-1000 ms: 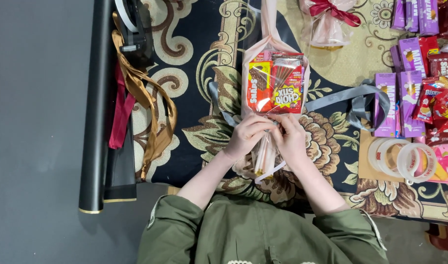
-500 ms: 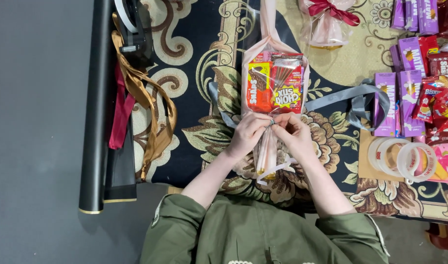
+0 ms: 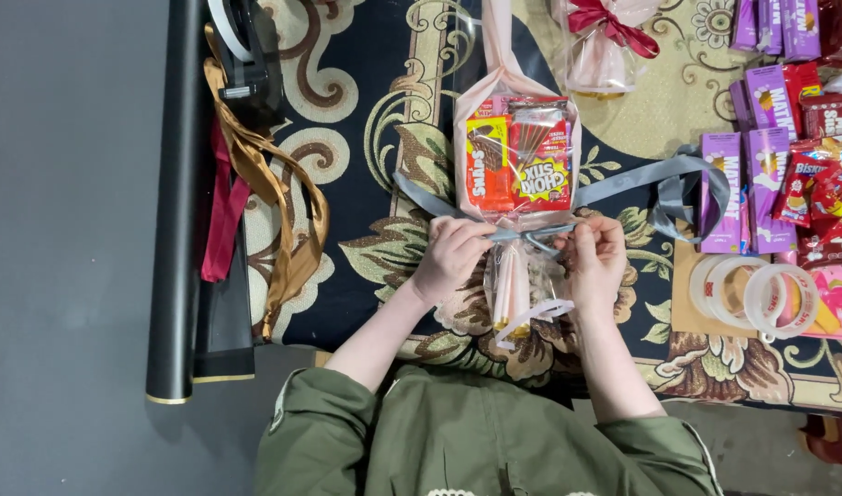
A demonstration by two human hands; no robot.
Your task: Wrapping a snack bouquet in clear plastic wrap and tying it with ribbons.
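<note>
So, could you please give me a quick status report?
Left hand and right hand pinching grey ribbon at snack bag neck. Nothing in the way.

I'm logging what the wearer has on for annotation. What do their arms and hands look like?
Both forearms are bare, with olive-green sleeves pushed up past the elbows. The left hand and right hand are ungloved; no rings, watch or bracelets are visible.

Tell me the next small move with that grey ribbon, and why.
Probably pull both ends apart to snug the knot. The left hand and right hand pinch the grey ribbon where it crosses the gathered neck of the clear snack bag, and its long tails lie slack on the patterned cloth.
</note>
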